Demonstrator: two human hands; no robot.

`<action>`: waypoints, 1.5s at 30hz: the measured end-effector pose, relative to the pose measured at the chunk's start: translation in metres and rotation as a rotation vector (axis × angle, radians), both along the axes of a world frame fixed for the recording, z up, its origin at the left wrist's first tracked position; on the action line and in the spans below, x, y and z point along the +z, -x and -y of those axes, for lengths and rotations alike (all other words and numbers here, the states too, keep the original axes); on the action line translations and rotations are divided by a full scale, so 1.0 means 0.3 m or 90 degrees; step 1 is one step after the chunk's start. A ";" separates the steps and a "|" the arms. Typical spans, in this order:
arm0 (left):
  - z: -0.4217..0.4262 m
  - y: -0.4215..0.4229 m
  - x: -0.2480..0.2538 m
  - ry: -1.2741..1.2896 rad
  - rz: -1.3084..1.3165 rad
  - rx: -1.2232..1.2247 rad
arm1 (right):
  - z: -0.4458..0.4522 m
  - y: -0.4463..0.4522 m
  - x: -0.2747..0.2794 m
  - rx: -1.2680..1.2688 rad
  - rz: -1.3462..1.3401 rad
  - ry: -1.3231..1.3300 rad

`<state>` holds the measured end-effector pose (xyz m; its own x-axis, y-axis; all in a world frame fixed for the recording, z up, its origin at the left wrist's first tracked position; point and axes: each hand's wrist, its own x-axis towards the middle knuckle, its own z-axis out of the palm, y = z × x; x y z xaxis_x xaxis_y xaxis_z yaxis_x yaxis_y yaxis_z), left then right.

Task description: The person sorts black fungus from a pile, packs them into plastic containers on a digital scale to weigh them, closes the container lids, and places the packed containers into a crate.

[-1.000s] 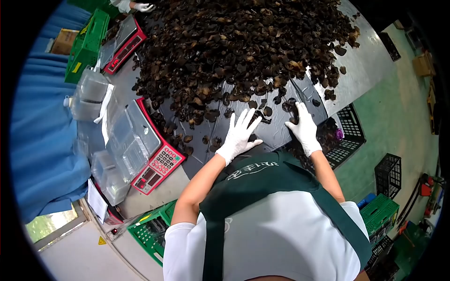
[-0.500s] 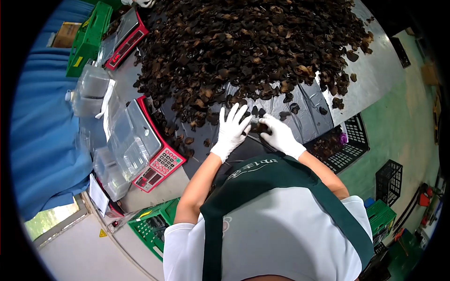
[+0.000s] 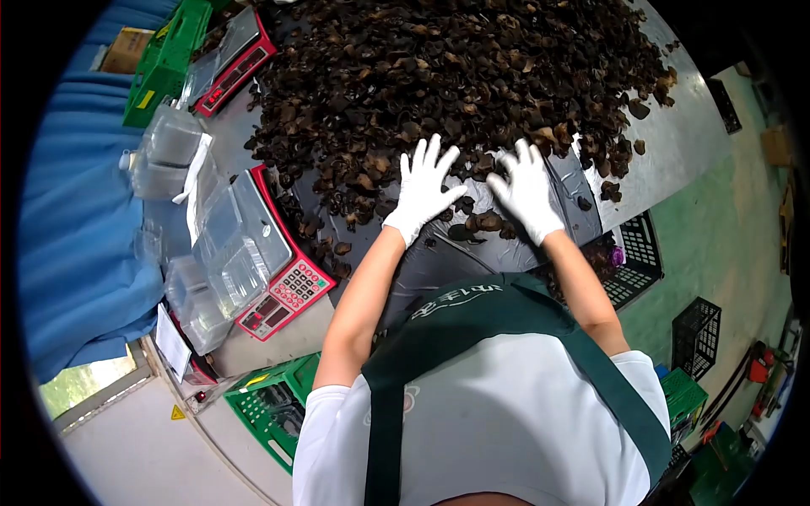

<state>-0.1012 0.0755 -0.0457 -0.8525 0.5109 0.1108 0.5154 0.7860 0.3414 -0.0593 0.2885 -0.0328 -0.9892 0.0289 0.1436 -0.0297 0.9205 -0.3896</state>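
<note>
A large heap of dark brown, ear-shaped pieces that look like wood ear mushrooms covers the table ahead of me. My left hand, in a white glove, is stretched out at the heap's near edge with its fingers spread. To its right, my right hand, gloved too, reaches forward with fingers apart and slightly blurred. Neither hand holds anything. Between and below them, several loose mushroom pieces lie on a black plastic sheet. Whether the fingertips touch the heap is hard to tell.
At left stands a red scale with clear plastic boxes on and beside it. Farther back are a second red scale and a green crate. A black crate sits right, another green crate lower left.
My hands have moved forward and apart; their fingers, earlier close together over small pieces, are now spread. A gloved hand at the top left edge has left the view.
</note>
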 end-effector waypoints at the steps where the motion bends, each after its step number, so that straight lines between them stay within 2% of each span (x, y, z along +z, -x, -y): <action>1: 0.001 -0.014 0.002 0.061 -0.002 -0.021 | 0.033 -0.041 -0.004 0.038 0.012 -0.023; 4: 0.037 -0.108 0.008 0.010 0.000 -0.014 | 0.098 -0.163 0.033 0.176 -0.016 0.012; 7: 0.087 -0.224 0.041 0.006 -0.003 -0.039 | 0.122 -0.254 0.061 0.230 0.103 0.162; 8: 0.100 -0.255 0.051 -0.013 -0.005 -0.040 | 0.116 -0.266 0.064 0.245 0.104 0.151; 11: 0.137 -0.292 0.071 -0.045 -0.010 -0.047 | 0.085 -0.220 0.138 0.211 0.187 0.209; 12: 0.146 -0.288 0.072 -0.085 -0.012 -0.026 | 0.064 -0.184 0.122 0.207 0.075 0.226; 13: 0.151 -0.281 0.072 -0.126 -0.014 -0.005 | 0.059 -0.130 0.165 0.155 0.078 0.299; 14: 0.154 -0.265 0.061 -0.129 -0.024 0.029 | 0.042 -0.073 0.124 0.132 0.001 0.277; 15: 0.148 -0.237 0.069 -0.126 -0.031 0.054 | 0.038 -0.004 0.170 0.080 0.081 0.255; 16: 0.133 -0.207 0.077 -0.133 -0.027 0.083 | 0.030 0.068 0.104 0.085 -0.043 0.244; 18: 0.093 -0.125 0.082 -0.136 -0.021 0.118 | 0.035 0.196 0.072 0.079 -0.088 0.122; 21: 0.018 0.001 0.073 -0.056 -0.031 0.112 | 0.075 0.279 0.024 0.077 -0.052 -0.017; 23: -0.019 0.047 0.061 0.015 -0.031 0.078 | 0.112 0.230 0.024 0.092 0.058 -0.086; 25: -0.028 0.044 0.055 0.028 0.069 0.017 | 0.102 0.160 0.003 0.134 0.018 -0.043; 26: -0.018 0.027 0.043 0.015 0.054 -0.030 | 0.096 0.102 -0.006 0.142 0.011 0.009; 27: -0.002 0.002 0.023 0.004 0.039 -0.079 | 0.095 0.042 0.038 0.131 0.110 0.100; 28: 0.015 -0.043 0.013 -0.040 0.086 -0.115 | 0.085 -0.020 0.027 0.142 0.107 0.111; 29: 0.020 -0.104 0.006 -0.062 0.125 -0.110 | 0.061 -0.078 -0.019 0.203 0.065 0.125; 31: 0.036 -0.186 0.029 -0.041 0.052 -0.119 | 0.065 -0.171 0.001 0.223 0.045 0.158; 33: 0.058 -0.231 0.090 -0.019 0.085 -0.115 | 0.044 -0.210 0.025 0.253 0.053 0.155; 35: 0.077 -0.250 0.110 -0.021 0.079 -0.087 | 0.020 -0.208 0.046 0.215 0.070 0.211; 37: 0.084 -0.232 0.133 -0.051 0.058 -0.048 | 0.008 -0.155 0.042 0.149 -0.055 0.276; 41: 0.039 -0.127 0.142 -0.139 0.009 0.031 | -0.012 0.017 0.005 0.047 -0.121 0.130; 45: -0.068 0.008 0.072 -0.010 -0.027 0.048 | 0.037 0.084 -0.057 -0.007 -0.030 -0.054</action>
<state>-0.1035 0.0958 -0.0241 -0.8827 0.4434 0.1557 0.4695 0.8177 0.3330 -0.0844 0.2772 -0.0501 -0.9809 0.0247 0.1930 -0.0368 0.9505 -0.3086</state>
